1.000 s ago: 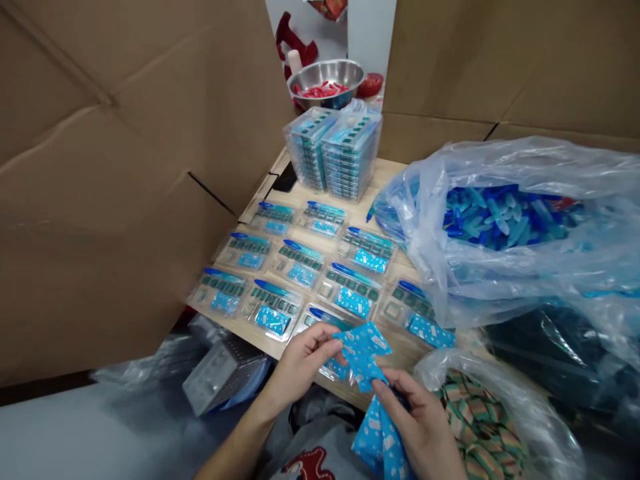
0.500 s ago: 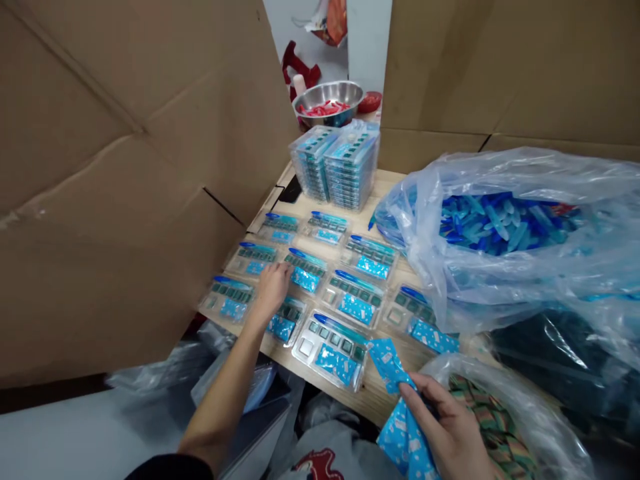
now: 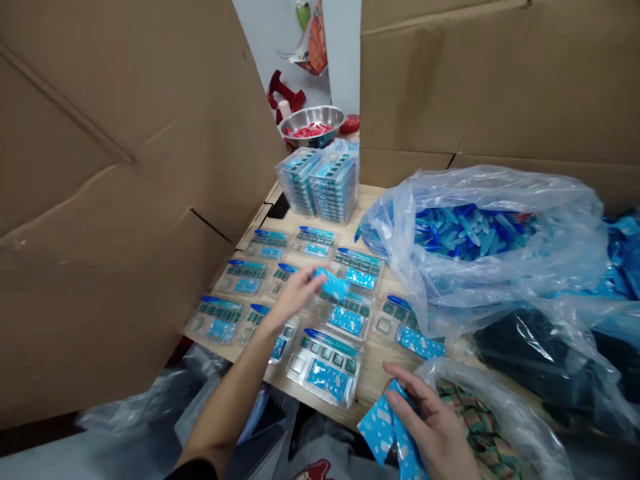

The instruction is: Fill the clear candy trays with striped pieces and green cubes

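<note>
Several clear blister trays (image 3: 327, 360) with green squares, a blue pen and a blue patterned packet lie in rows on a wooden board (image 3: 371, 381). My left hand (image 3: 295, 295) reaches over the middle row and pinches a blue packet (image 3: 333, 285) above a tray. My right hand (image 3: 433, 420) is closed on a bundle of blue packets (image 3: 387, 433) at the board's near edge.
A big clear bag of blue pens (image 3: 470, 230) fills the right side. A stack of filled trays (image 3: 323, 183) stands at the back. Cardboard walls (image 3: 115, 180) enclose the left and rear. A bag of striped items (image 3: 480, 433) lies near right. A steel bowl (image 3: 311, 125) sits behind.
My left hand went out to the middle trays and now holds a blue packet lifted there. The right hand keeps its bundle, and the single raised packet is gone from it.
</note>
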`<state>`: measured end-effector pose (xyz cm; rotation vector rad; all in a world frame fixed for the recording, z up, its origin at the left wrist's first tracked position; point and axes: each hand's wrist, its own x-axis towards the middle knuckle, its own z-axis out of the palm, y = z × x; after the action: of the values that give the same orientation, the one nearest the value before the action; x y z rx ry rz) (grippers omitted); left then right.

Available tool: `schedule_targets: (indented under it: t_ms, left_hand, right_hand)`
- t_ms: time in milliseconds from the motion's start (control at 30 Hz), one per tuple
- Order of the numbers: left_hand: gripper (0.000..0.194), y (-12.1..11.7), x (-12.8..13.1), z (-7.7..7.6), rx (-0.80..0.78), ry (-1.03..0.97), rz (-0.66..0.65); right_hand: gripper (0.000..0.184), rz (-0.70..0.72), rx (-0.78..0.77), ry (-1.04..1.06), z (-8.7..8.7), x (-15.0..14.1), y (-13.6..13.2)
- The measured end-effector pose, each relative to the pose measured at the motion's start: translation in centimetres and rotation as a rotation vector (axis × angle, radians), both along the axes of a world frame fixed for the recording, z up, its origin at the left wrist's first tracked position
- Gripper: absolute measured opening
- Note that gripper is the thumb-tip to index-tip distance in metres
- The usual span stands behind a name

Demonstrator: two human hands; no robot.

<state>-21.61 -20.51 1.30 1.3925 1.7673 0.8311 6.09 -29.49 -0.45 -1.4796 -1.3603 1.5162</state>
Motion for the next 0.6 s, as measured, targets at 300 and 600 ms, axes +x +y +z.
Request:
schedule_targets:
  t_ms: [300,600]
  left_hand:
    - [0.036,10.9,-5.0,-4.1,0.035,0.25,0.376]
    - [0.007,-3.0,3.6,-0.3,-0.091,-0.091,-0.168]
  right_hand:
    - [0.046,-0.182,-0.205,0.267,-1.4,0.6,-1.9]
    - [0.061,-0.215,-0.216,0.229,-1.6,1.0,0.3]
